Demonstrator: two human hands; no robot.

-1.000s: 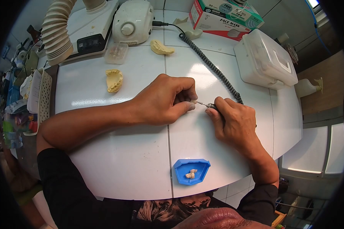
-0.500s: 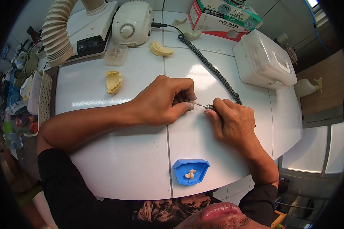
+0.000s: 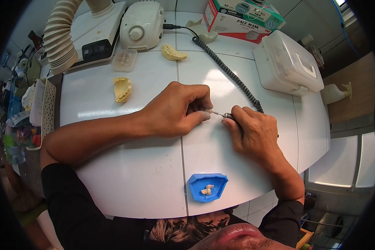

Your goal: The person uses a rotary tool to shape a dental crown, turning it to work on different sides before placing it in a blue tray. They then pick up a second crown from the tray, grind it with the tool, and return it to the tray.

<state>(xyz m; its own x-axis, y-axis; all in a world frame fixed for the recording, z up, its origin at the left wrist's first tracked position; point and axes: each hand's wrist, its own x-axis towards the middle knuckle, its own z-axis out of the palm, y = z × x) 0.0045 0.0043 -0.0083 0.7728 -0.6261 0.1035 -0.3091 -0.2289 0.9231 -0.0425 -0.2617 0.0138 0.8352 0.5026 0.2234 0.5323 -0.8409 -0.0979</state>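
Between the thumb and fingertips of my left hand (image 3: 180, 109) is a small tooth-coloured dental crown (image 3: 208, 111), mostly covered by the fingers. My right hand (image 3: 254, 131) is wrapped round a dark rotary handpiece (image 3: 228, 116). Its thin bur (image 3: 217, 113) points left and meets the crown's edge, though exact contact is too small to tell. Nearer my body, a blue tray (image 3: 221, 188) holds a few tooth-coloured pieces (image 3: 207, 190). Beyond my left wrist lies a yellow plaster dental model (image 3: 122, 90), and a second plaster model (image 3: 173, 53) is farther back.
A white control unit (image 3: 142, 25) stands at the back, with a black coiled cord (image 3: 231, 68) crossing the table. Left of it are a suction hose (image 3: 61, 41) and a small clear box (image 3: 124, 60). A white case (image 3: 287, 64) and mask boxes (image 3: 241, 21) sit at the back right.
Both hands stay nearly in place, with the bur still at the crown. The table's far objects appear shifted slightly left and up as the view moves a little.
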